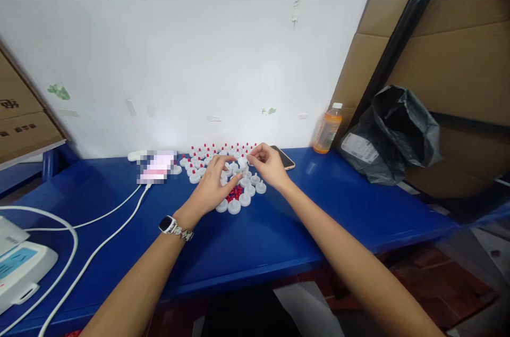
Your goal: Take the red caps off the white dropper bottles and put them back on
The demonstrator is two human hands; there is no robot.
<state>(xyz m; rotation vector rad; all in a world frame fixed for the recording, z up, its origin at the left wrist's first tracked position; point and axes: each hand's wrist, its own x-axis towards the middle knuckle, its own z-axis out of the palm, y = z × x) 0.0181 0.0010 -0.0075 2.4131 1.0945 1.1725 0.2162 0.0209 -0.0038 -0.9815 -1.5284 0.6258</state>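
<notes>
My left hand (215, 182), with a watch at its wrist, reaches over a group of white plastic caps. Its thumb and forefinger are around one white spouted cap (242, 163). Close against that cap, my right hand (266, 163) has its thumb and forefinger pinched together; what they hold is too small to make out. Loose red tips (235, 193) lie in a small pile below my left thumb, ringed by white caps (234, 207) without red tips. Behind my hands stand several white caps with red tips (201, 154).
A phone (285, 158) lies just behind my right hand. On the left are a blurred-out screen (158, 167), white cables (119, 220) and a white device (27, 268). An orange drink bottle (328, 128) and a black plastic bag (392, 135) stand right on the blue table (247, 252).
</notes>
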